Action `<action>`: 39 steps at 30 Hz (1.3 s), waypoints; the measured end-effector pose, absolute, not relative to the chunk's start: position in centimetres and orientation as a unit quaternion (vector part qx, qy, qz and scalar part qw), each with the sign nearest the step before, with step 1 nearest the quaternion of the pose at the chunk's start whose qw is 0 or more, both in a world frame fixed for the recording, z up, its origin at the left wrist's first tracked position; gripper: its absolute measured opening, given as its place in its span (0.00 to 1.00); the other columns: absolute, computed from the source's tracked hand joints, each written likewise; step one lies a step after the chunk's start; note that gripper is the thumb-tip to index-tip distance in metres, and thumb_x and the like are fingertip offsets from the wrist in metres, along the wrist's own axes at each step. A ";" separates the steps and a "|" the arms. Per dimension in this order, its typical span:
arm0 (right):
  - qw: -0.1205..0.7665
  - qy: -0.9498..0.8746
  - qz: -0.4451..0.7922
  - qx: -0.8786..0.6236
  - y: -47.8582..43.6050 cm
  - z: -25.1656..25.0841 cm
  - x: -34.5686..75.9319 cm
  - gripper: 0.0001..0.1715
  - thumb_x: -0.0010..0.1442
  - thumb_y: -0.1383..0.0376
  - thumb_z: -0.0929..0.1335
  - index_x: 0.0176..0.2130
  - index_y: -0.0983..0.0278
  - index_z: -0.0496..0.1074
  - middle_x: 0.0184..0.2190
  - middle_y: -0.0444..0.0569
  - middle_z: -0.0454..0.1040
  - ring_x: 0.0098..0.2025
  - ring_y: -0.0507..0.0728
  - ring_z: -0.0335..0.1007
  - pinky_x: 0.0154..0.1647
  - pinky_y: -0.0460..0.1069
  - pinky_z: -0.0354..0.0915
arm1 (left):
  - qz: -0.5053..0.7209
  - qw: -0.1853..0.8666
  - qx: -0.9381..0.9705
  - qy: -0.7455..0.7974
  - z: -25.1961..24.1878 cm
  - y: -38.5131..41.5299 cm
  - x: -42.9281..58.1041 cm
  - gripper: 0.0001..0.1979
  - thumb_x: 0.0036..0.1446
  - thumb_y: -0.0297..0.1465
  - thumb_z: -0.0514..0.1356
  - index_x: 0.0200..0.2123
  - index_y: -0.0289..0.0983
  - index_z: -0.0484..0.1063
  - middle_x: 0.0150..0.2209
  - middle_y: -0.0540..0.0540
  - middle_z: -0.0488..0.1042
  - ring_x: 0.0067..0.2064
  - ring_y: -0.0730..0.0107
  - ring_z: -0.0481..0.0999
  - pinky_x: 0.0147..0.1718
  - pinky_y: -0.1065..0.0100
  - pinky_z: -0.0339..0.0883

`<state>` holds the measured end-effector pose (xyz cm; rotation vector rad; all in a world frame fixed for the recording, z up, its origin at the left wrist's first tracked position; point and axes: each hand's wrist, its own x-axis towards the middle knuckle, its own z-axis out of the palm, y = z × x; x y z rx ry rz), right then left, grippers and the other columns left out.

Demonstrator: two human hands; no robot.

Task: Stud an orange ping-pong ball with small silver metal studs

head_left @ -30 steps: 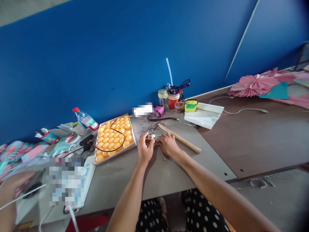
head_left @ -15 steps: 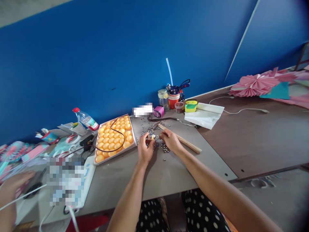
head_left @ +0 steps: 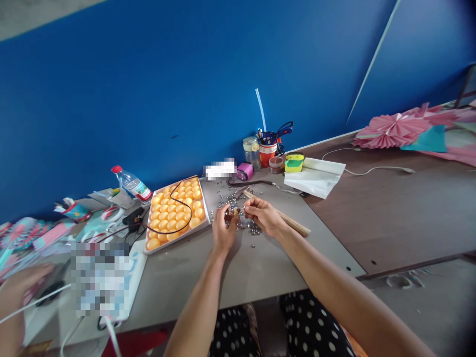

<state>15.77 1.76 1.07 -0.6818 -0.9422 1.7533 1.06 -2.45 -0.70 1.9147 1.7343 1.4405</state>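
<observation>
My left hand (head_left: pixel 223 229) is closed around a small shiny piece (head_left: pixel 233 211) held up at its fingertips. My right hand (head_left: pixel 265 215) pinches something tiny right beside that piece; I cannot make out what it holds. Both hands hover over a scatter of small silver metal bits (head_left: pixel 245 220) on the grey table (head_left: pixel 256 267). A wooden stick (head_left: pixel 293 224) lies just behind my right hand.
A white tray of orange balls (head_left: pixel 174 210) with a dark cable over it lies left of my hands. Cups, jars and tape (head_left: pixel 267 153) stand by the blue wall. White paper (head_left: pixel 316 179), pink paper fans (head_left: pixel 394 130), a water bottle (head_left: pixel 132 183). Another person's hand (head_left: pixel 18 282) at far left.
My right hand lifted off the table from beside the left hand, moved slightly right and up, and now pinches at the piece in my left hand. More silver bits are uncovered.
</observation>
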 end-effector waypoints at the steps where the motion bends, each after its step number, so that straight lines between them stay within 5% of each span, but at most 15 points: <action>1: 0.496 -0.404 0.713 -0.287 1.7 1.0 15.7 0.13 0.41 0.62 0.73 0.25 0.65 0.68 0.22 0.40 0.68 0.23 0.46 0.59 0.27 0.44 0.56 | 0.482 0.090 0.647 0.584 -0.7 -2.4 1.1 0.19 0.55 0.35 0.58 0.49 0.38 0.65 0.41 0.43 0.70 0.42 0.65 0.71 0.40 0.64 0.68; 9: 0.451 -0.508 0.656 -0.329 1.5 0.2 15.1 0.11 0.47 0.59 0.69 0.26 0.65 0.67 0.19 0.39 0.63 0.21 0.46 0.54 0.24 0.44 0.51 | 0.466 0.039 0.682 0.562 -0.7 -2.5 1.3 0.17 0.57 0.35 0.57 0.49 0.37 0.64 0.39 0.43 0.69 0.40 0.66 0.70 0.39 0.64 0.67; 28: 0.440 -0.441 0.710 -0.328 1.2 0.1 14.6 0.18 0.42 0.55 0.71 0.26 0.64 0.64 0.20 0.40 0.67 0.20 0.46 0.58 0.23 0.43 0.55 | 0.460 -0.003 0.716 0.526 -1.0 -2.6 1.3 0.15 0.59 0.30 0.54 0.49 0.36 0.62 0.41 0.41 0.68 0.42 0.65 0.68 0.41 0.63 0.66; 39: 0.421 -0.488 0.671 -0.367 1.1 0.3 15.0 0.13 0.46 0.58 0.69 0.26 0.65 0.66 0.20 0.41 0.67 0.20 0.46 0.58 0.22 0.43 0.54 | 0.458 -0.005 0.721 0.520 -1.1 -2.6 1.3 0.15 0.59 0.30 0.53 0.50 0.36 0.62 0.42 0.40 0.67 0.43 0.64 0.68 0.42 0.61 0.66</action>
